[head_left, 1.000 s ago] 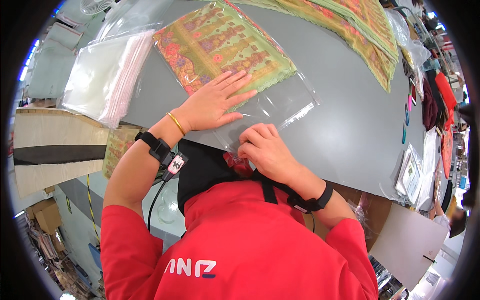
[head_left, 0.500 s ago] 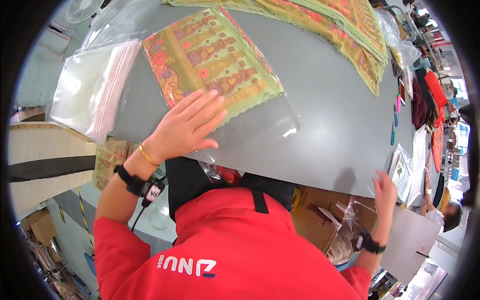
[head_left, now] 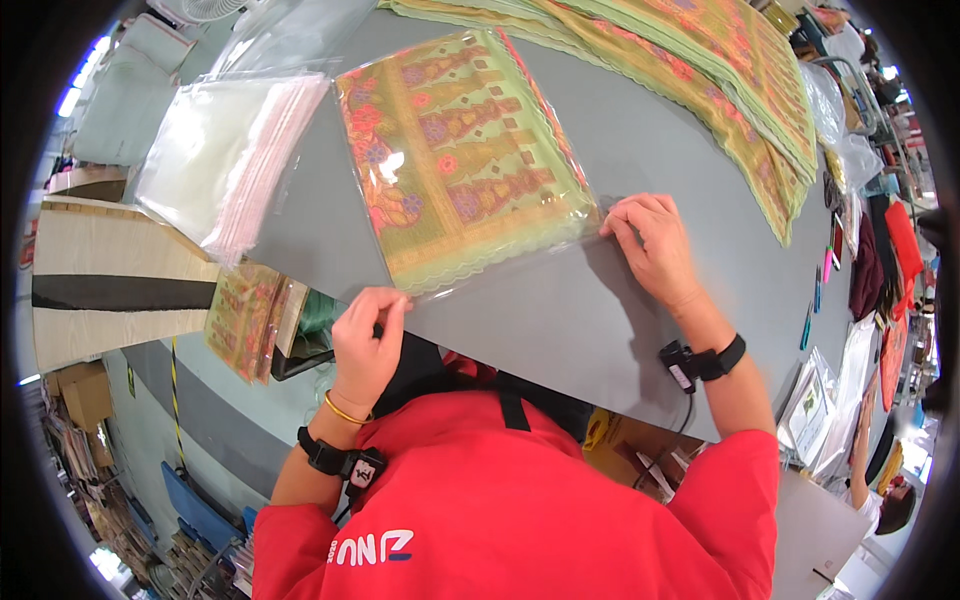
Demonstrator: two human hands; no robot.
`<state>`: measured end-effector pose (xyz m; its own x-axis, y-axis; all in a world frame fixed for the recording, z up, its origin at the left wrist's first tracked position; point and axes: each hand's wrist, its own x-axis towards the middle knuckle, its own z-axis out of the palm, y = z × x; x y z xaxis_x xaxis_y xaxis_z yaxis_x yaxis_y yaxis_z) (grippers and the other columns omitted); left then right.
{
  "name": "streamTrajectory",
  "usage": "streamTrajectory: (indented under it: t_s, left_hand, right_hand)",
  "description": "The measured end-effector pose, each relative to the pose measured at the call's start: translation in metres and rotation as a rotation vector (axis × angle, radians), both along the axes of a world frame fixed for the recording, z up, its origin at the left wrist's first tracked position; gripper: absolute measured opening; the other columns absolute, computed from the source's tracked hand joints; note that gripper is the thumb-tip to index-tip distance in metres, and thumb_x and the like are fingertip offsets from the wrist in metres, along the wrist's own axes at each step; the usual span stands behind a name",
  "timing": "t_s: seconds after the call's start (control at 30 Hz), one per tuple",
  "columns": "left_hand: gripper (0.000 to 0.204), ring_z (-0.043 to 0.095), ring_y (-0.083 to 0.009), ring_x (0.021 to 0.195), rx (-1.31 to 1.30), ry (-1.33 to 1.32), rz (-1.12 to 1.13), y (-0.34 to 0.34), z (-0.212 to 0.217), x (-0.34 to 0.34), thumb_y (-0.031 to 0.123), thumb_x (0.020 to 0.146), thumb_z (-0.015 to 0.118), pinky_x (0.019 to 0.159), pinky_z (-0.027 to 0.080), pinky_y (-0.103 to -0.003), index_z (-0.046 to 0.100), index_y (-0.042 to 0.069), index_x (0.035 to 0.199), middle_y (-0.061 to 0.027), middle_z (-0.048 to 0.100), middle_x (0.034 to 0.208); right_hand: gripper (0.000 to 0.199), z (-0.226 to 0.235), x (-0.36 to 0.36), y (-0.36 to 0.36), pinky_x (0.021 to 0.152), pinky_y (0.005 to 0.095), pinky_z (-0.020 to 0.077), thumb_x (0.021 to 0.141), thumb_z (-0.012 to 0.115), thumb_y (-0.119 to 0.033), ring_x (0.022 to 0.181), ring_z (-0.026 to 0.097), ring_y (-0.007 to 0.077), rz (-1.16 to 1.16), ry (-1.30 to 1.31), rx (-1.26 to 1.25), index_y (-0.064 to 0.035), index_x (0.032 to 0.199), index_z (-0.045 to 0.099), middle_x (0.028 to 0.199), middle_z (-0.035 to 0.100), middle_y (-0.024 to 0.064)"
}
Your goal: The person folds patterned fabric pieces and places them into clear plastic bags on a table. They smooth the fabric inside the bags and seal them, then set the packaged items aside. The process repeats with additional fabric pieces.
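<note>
A folded green and gold patterned cloth (head_left: 470, 160) with red flowers and a scalloped edge lies on the grey table inside a clear plastic bag (head_left: 500, 275). My left hand (head_left: 368, 338) pinches the bag's near left corner at the table's front edge. At the near right corner, my right hand (head_left: 652, 245) has thumb and fingertips closed on the plastic. Between the two hands the bag's near edge runs past the cloth's scalloped border.
A stack of clear plastic bags (head_left: 215, 160) with pinkish edges sits left of the cloth. Larger patterned cloths (head_left: 700, 110) spread across the back right. Pens (head_left: 817, 290) and papers (head_left: 815, 400) lie at the right. Packed cloths (head_left: 240, 320) stand below the table's left edge.
My left hand has drawn back from the cloth to the bag's near left corner. My right hand has come in from the right to the other corner. The view has shifted slightly.
</note>
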<state>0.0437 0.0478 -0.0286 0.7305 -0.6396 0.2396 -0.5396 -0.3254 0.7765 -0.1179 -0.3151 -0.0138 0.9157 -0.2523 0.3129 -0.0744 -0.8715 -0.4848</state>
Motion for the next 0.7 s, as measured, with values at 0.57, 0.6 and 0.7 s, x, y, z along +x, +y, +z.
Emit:
streamTrajectory:
  t_s: [0.57, 0.6, 0.7]
  left_hand:
    - [0.038, 0.062, -0.0389, 0.099, 0.210, -0.355, 0.372, 0.010, 0.003, 0.049, 0.010, 0.089, 0.075, 0.084, 0.056, -0.047, 0.060, 0.009, 0.124, -0.0168, 0.051, 0.123]
    - [0.036, 0.063, -0.0337, 0.093, 0.169, -0.410, 0.504, 0.029, -0.004, 0.061, 0.009, 0.089, 0.076, 0.083, 0.056, -0.043, 0.061, 0.008, 0.122, -0.0166, 0.051, 0.125]
    - [0.030, 0.067, -0.0237, 0.096, -0.002, 0.186, 0.713, 0.070, -0.019, 0.041, 0.017, 0.097, 0.076, 0.079, 0.055, -0.035, 0.061, 0.004, 0.119, -0.0111, 0.059, 0.112]
  right_hand:
    - [0.066, 0.028, 0.044, 0.089, 0.122, 0.0503, 0.0340, 0.091, 0.070, -0.018, 0.142, 0.048, 0.0373, 0.222, 0.304, -0.340, -0.0132, 0.155, 0.054, 0.159, 0.049, 0.0148]
    - [0.064, 0.026, 0.048, 0.088, 0.121, 0.0513, 0.0347, 0.092, 0.070, -0.019, 0.142, 0.048, 0.0380, 0.282, 0.385, -0.262, -0.0121, 0.154, 0.055, 0.158, 0.049, 0.0155]
    - [0.060, 0.017, 0.061, 0.038, 0.117, 0.0522, 0.0388, 0.096, 0.071, -0.026, 0.140, 0.048, 0.0406, 0.145, 0.298, -0.004, -0.0096, 0.152, 0.056, 0.155, 0.051, 0.0195]
